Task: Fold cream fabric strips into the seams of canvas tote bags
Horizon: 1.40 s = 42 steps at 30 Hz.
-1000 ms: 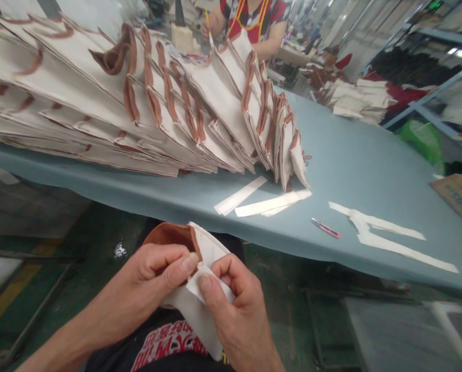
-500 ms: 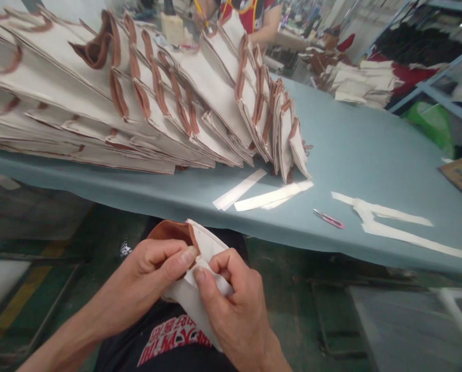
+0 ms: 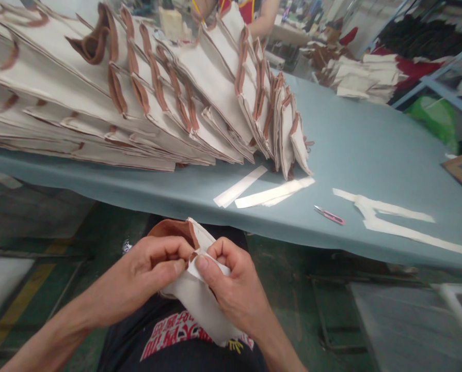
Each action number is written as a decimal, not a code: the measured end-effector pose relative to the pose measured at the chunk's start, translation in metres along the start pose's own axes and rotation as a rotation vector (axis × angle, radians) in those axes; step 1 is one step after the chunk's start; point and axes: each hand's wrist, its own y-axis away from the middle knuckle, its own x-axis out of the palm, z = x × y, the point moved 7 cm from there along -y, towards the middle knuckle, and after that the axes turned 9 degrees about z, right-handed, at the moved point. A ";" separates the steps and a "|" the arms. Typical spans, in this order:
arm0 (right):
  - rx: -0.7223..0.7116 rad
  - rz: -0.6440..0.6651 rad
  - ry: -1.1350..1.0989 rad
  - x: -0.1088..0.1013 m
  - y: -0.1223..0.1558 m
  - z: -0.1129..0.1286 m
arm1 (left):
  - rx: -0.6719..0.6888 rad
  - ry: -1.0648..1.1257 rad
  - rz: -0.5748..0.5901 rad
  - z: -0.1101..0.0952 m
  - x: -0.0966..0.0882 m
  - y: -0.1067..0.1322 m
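Over my lap I hold a small cream canvas bag with a brown lining or trim at its top. My left hand pinches the bag's upper edge between thumb and fingers. My right hand pinches the same edge from the right, its thumb pressing a fold of cream fabric. Both hands meet at the bag's corner, below the near edge of the blue-grey table.
A long fanned stack of cream bags with brown handles covers the table's left half. Cream fabric strips and further strips lie near the front edge, with a small pink thread snipper between them. Another person works at the far side. More bags are piled far right.
My fingers have closed in tighter on the bag's top corner, the two thumbs now nearly touching. The view has shifted slightly; the table items have not moved.
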 end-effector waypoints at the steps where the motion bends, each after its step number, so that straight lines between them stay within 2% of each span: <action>1: 0.001 0.014 -0.018 0.001 -0.001 -0.002 | -0.015 -0.020 0.006 -0.003 0.000 0.000; 5: 0.012 0.053 -0.083 0.005 -0.003 -0.011 | -0.064 -0.178 0.015 -0.015 -0.001 -0.004; 9: -0.003 0.056 -0.089 0.007 -0.004 -0.014 | -0.038 -0.299 -0.009 -0.022 -0.002 -0.006; 13: -0.032 0.046 -0.050 0.006 -0.004 -0.013 | -0.006 -0.360 -0.022 -0.026 -0.003 -0.005; 20: -0.061 0.009 0.080 0.007 -0.004 -0.009 | -0.100 -0.412 0.031 -0.027 -0.004 -0.004; 25: -0.037 -0.112 0.187 0.006 -0.002 -0.007 | -0.058 -0.286 -0.029 -0.020 -0.006 -0.006; 28: -0.038 -0.187 0.222 0.006 0.000 -0.005 | -0.091 -0.139 -0.040 -0.009 -0.004 -0.005; 36: -0.075 -0.185 0.186 0.006 -0.001 -0.002 | -0.057 0.016 0.000 0.012 -0.003 0.001; 42: -0.171 -0.214 0.175 0.008 0.001 0.002 | 0.007 0.009 -0.042 0.008 0.001 0.000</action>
